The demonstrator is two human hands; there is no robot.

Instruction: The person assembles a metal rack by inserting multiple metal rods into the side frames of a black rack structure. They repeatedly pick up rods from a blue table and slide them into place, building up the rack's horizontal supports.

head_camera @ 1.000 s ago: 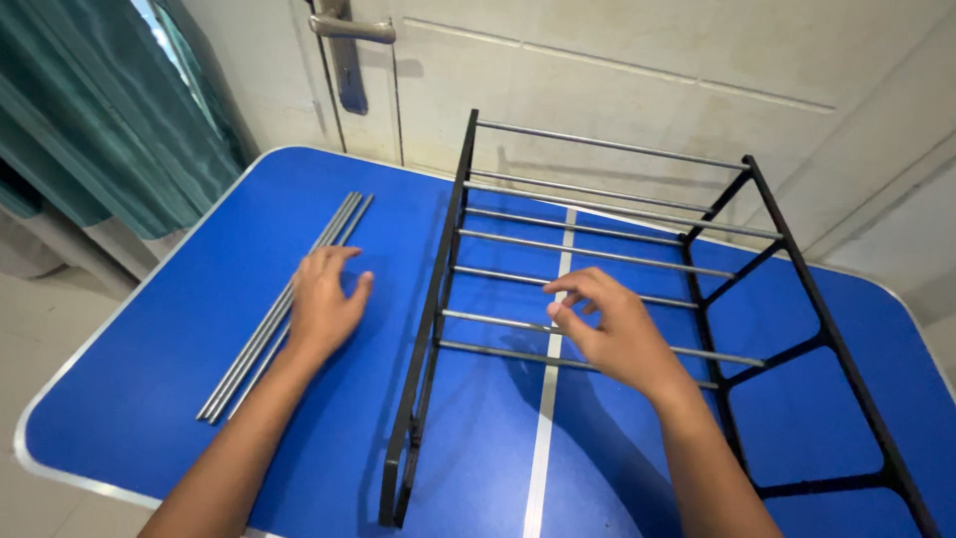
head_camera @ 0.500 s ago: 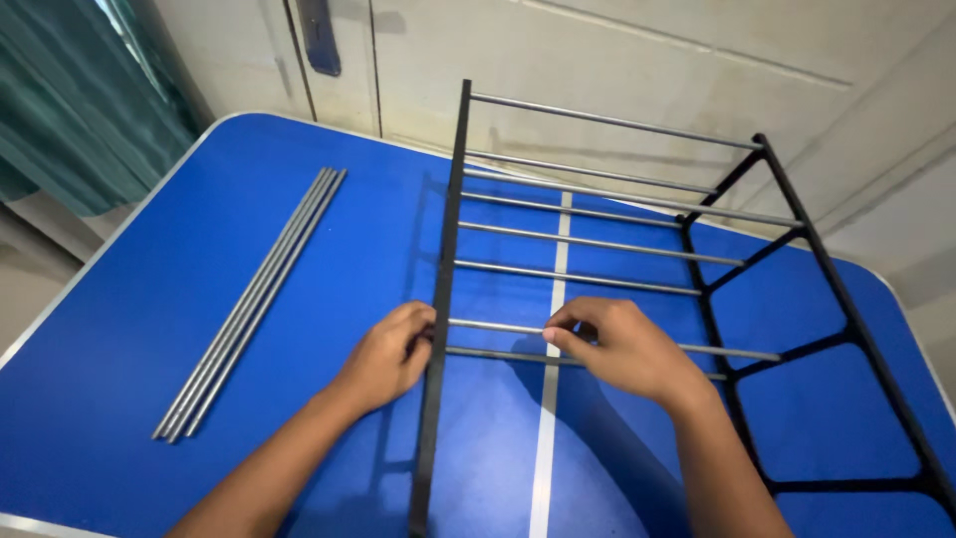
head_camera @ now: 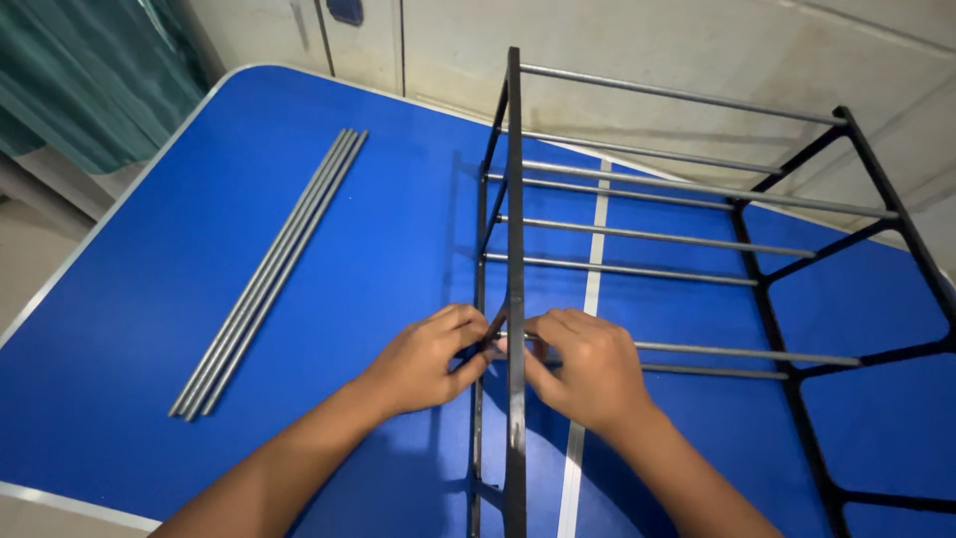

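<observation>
A black metal rack frame (head_camera: 514,249) with several grey cross rods stands on the blue table (head_camera: 129,329). My left hand (head_camera: 430,359) pinches the frame's left side panel low down, where a cross rod (head_camera: 737,352) meets it. My right hand (head_camera: 590,369) grips the end of that same rod just inside the panel. Both hands almost touch at the joint, which their fingers hide. A bundle of loose grey rods (head_camera: 267,274) lies flat on the table to the left, apart from both hands.
The table has a white centre stripe (head_camera: 596,239) and a pale rim. The rack's right side panel (head_camera: 856,259) stands at the far right. Teal curtains (head_camera: 90,80) hang at the upper left, and a pale wall and door lie beyond the table.
My left hand left the loose rods and moved right to the rack's left side panel. My right hand slid left along the rod to the same joint. The view moved closer.
</observation>
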